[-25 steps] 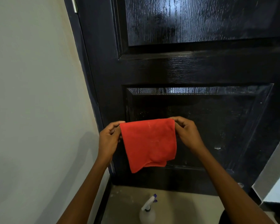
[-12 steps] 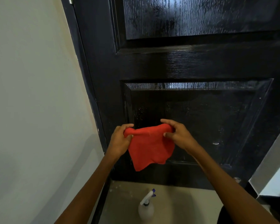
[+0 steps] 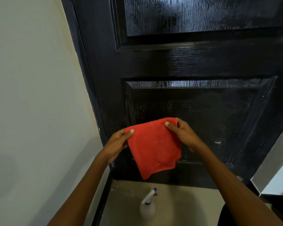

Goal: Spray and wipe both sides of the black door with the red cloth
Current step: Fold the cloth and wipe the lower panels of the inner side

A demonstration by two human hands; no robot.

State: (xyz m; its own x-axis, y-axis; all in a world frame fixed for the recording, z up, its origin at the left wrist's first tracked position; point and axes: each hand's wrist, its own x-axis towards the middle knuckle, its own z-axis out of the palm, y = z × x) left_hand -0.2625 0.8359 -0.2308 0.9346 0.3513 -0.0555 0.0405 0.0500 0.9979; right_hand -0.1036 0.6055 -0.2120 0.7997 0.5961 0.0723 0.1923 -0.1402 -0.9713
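Cloth (image 3: 153,147) hangs before the door (image 3: 203,62), left hand (image 3: 117,145) and right hand (image 3: 182,135) each pinching a top corner; bottle (image 3: 147,207) stands on the floor (image 3: 186,201).

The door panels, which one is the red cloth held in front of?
The lower recessed panel; the red cloth hangs before it, while the upper panel sits above it.

A folded red cloth (image 3: 153,147) hangs before the glossy black door's (image 3: 203,62) lower panel, spray bottle (image 3: 147,207) upright on the floor below
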